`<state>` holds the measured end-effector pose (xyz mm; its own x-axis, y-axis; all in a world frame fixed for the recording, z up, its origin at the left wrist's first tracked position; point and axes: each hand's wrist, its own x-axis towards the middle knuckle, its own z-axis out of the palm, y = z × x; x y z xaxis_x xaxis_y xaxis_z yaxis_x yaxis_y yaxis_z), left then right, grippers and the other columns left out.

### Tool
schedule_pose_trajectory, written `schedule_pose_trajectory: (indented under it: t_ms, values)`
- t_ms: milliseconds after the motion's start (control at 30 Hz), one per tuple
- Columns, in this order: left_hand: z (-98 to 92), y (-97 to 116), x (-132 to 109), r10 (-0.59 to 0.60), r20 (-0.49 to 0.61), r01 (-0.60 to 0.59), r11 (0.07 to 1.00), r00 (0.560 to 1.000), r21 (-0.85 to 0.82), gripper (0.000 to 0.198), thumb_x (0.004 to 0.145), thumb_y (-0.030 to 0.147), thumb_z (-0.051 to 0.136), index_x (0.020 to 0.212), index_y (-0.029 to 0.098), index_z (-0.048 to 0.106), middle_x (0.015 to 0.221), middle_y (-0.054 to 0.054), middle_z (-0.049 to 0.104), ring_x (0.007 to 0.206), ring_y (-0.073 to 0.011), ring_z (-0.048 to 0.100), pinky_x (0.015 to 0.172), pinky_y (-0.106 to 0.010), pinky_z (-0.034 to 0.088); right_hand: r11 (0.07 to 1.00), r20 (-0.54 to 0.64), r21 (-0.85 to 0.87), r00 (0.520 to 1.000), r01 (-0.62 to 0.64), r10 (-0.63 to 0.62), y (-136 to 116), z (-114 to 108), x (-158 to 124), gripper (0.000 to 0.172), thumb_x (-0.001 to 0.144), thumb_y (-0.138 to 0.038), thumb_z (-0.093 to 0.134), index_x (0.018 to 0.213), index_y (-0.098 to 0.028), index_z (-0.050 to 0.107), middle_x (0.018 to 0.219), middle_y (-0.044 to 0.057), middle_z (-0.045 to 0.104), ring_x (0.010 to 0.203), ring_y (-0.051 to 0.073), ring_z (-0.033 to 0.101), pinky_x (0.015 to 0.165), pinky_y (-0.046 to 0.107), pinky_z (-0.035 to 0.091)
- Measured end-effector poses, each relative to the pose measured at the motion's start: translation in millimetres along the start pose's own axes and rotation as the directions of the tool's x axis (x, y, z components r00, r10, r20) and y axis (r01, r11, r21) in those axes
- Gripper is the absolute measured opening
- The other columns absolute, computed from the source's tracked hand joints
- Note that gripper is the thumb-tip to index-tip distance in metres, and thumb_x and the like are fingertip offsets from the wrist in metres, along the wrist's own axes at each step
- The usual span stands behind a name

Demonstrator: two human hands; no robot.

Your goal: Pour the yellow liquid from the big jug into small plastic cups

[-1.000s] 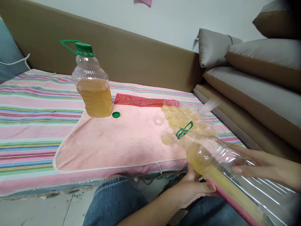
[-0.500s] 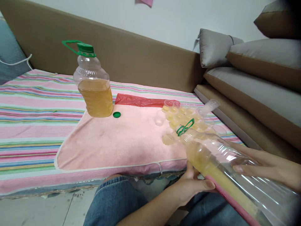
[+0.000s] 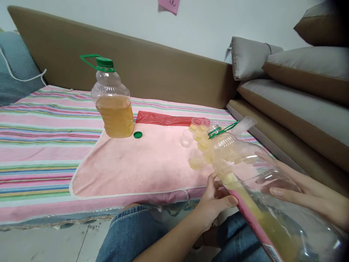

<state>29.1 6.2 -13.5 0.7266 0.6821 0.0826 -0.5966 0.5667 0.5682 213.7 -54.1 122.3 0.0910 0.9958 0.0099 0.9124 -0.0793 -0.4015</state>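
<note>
Both my hands hold a large clear plastic bottle with yellow liquid, tilted with its open green-ringed mouth pointing up and away. My left hand grips its underside near the shoulder. My right hand presses against its right side, fingers wrapped round it. Just beyond the mouth stand several small clear cups of yellow liquid on a pink towel. A loose green cap lies on the towel beside a second, upright capped bottle half full of yellow liquid.
The towel lies on a striped sheet over a low bed with a brown backboard. A red plastic bag lies behind the cups. Grey and brown cushions are stacked at the right. My jeans-clad knee is below.
The bottle's mouth has swung up and its liquid has run back toward the base. My left hand has shifted up along it; the view has tilted slightly.
</note>
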Motion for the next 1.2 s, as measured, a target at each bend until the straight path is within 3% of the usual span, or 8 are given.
schedule_pose_trajectory:
  t_ms: [200, 367, 467, 600, 733, 933, 1067, 1200]
  values:
    - [-13.6, 26, -6, 0.163, 0.015, -0.163, 0.966, 0.987, 0.203, 0.086, 0.066, 0.050, 0.081, 0.139, 0.027, 0.040, 0.136, -0.012, 0.052, 0.113, -0.0271, 0.057, 0.096, -0.041, 0.045, 0.945, -0.072, 0.327, 0.997, 0.030, -0.007, -18, 17, 2, 0.071, 0.083, -0.054, 0.058, 0.146, -0.052, 0.025, 0.161, -0.006, 0.024, 0.146, 0.026, 0.022, 0.116, 0.042, 0.029]
    - [-26.0, 71, -18, 0.340, -0.201, -0.265, 0.908, 0.919, 0.324, 0.068, 0.082, 0.057, 0.060, 0.138, 0.022, 0.043, 0.124, -0.012, 0.063, 0.113, -0.0263, 0.059, 0.095, -0.040, 0.046, 0.789, -0.211, 0.570, 0.969, 0.227, -0.126, -48, 53, 18, 0.088, 0.080, -0.061, 0.062, 0.151, -0.041, 0.016, 0.140, 0.010, 0.052, 0.124, 0.031, 0.055, 0.103, 0.051, 0.047]
    - [-37.2, 105, -31, 0.535, -0.387, -0.398, 0.834, 0.751, 0.381, 0.058, 0.081, 0.051, 0.061, 0.128, 0.019, 0.051, 0.111, -0.010, 0.069, 0.099, -0.0223, 0.065, 0.090, -0.037, 0.048, 0.626, -0.282, 0.717, 0.949, 0.306, -0.142, -79, 82, 37, 0.106, 0.069, -0.067, 0.071, 0.152, -0.036, 0.013, 0.118, 0.010, 0.061, 0.108, 0.029, 0.062, 0.094, 0.049, 0.052]
    - [-59.8, 157, -59, 0.785, -0.564, -0.612, 0.583, 0.255, 0.535, 0.024, 0.077, 0.037, 0.059, 0.093, 0.020, 0.059, 0.088, 0.000, 0.066, 0.081, -0.0132, 0.062, 0.075, -0.026, 0.047, 0.384, -0.353, 0.835, 0.919, 0.394, -0.175, -123, 124, 72, 0.119, 0.060, -0.067, 0.078, 0.152, -0.032, 0.010, 0.116, 0.009, 0.057, 0.106, 0.028, 0.060, 0.094, 0.049, 0.051]
    - [-85.9, 197, -94, 0.850, -0.526, -0.562, 0.429, -0.012, 0.707, 0.016, 0.062, 0.021, 0.057, 0.064, 0.019, 0.042, 0.067, 0.005, 0.046, 0.060, -0.0094, 0.045, 0.057, -0.025, 0.035, 0.274, -0.420, 0.835, 0.874, 0.477, -0.243, -162, 166, 111, 0.126, 0.051, -0.064, 0.083, 0.150, -0.032, 0.012, 0.125, 0.011, 0.053, 0.111, 0.030, 0.056, 0.095, 0.052, 0.050]
    - [-105.0, 212, -120, 0.926, -0.367, -0.461, 0.288, -0.091, 0.840, 0.020, 0.060, 0.023, 0.048, 0.056, 0.019, 0.029, 0.058, 0.003, 0.029, 0.052, -0.0115, 0.029, 0.052, -0.027, 0.023, 0.151, -0.470, 0.828, 0.815, 0.540, -0.338, -212, 212, 163, 0.128, 0.046, -0.061, 0.087, 0.149, -0.034, 0.015, 0.132, 0.009, 0.049, 0.110, 0.027, 0.057, 0.095, 0.048, 0.050]
    - [-94.3, 205, -111, 0.916, -0.322, -0.414, 0.203, -0.241, 0.887, 0.022, 0.060, 0.024, 0.045, 0.054, 0.020, 0.025, 0.053, 0.005, 0.022, 0.047, -0.0106, 0.024, 0.051, -0.027, 0.025, 0.126, -0.456, 0.827, 0.785, 0.548, -0.419, -233, 232, 191, 0.131, 0.043, -0.061, 0.088, 0.148, -0.035, 0.013, 0.141, 0.009, 0.044, 0.118, 0.030, 0.054, 0.099, 0.048, 0.048]
    - [-74.9, 184, -102, 0.971, 0.052, -0.179, -0.095, -0.233, 0.979, 0.024, 0.075, 0.029, 0.048, 0.057, 0.023, 0.033, 0.052, 0.005, 0.031, 0.048, -0.0132, 0.036, 0.050, -0.028, 0.032, 0.045, -0.479, 0.829, 0.750, 0.557, -0.456, -246, 251, 211, 0.129, 0.045, -0.065, 0.085, 0.148, -0.032, 0.014, 0.144, 0.011, 0.041, 0.121, 0.031, 0.053, 0.100, 0.047, 0.046]
